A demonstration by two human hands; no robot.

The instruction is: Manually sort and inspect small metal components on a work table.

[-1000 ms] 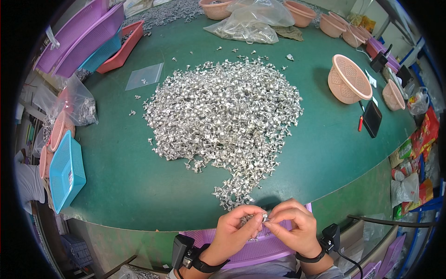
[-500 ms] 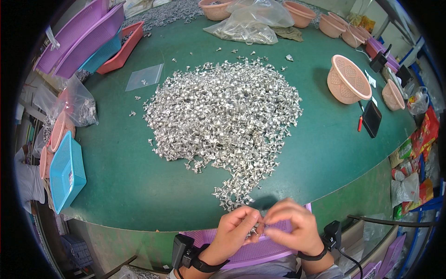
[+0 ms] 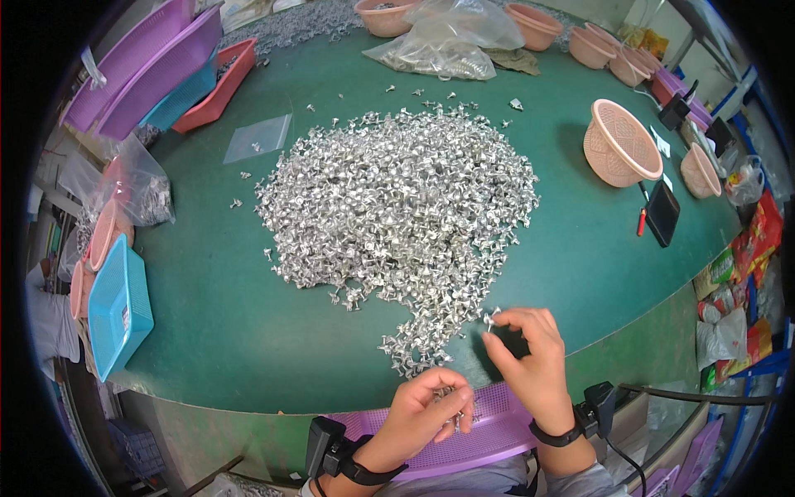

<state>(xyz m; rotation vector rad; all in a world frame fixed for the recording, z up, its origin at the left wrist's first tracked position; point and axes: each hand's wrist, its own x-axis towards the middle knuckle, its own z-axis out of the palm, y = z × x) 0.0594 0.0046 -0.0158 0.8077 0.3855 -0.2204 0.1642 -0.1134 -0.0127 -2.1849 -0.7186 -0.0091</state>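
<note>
A large heap of small silvery metal parts (image 3: 397, 199), each with a wide head and a short stem, covers the middle of the green table (image 3: 224, 331). My left hand (image 3: 426, 410) is curled round several of these parts near the table's front edge, above a purple plastic basket (image 3: 489, 431). To the right of the heap's narrow near tail, my right hand (image 3: 534, 360) pinches one metal part (image 3: 490, 319) between thumb and forefinger. Black straps with small devices circle both wrists.
A peach basket (image 3: 621, 145) stands at the right, near a black tablet-like object (image 3: 662, 213) and a red-handled tool (image 3: 642, 222). A blue basket (image 3: 120, 306) leans at the left edge. Clear plastic bags (image 3: 447, 41) lie at the back; a flat bag (image 3: 258, 138) lies left of the heap.
My right hand has moved away from the left, forward and up to the heap's tail, and now has a metal part at its fingertips. The left hand has stayed almost in place.
</note>
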